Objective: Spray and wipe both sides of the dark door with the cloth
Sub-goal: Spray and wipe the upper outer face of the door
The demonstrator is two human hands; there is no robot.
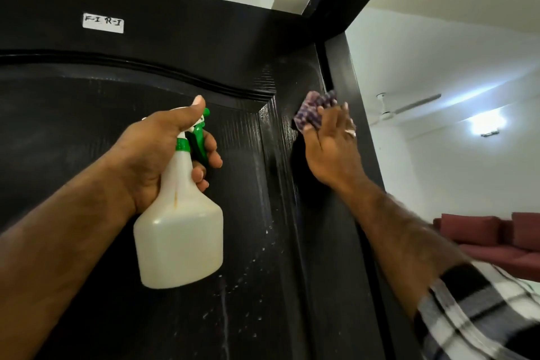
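The dark door (87,131) fills the left and middle of the head view, with wet droplets and a run of spray low in its middle. My left hand (163,155) grips a white spray bottle (181,231) by its neck, fingers round the green trigger, held in front of the door panel. My right hand (333,146) presses a purple cloth (311,109) flat against the door's right stile near the top; only the cloth's upper part shows above my fingers.
A white label (103,23) is stuck on the black frame above the door. Past the door's right edge lies a white-walled room with a ceiling fan (388,109), a wall lamp (488,123) and a red sofa (491,240).
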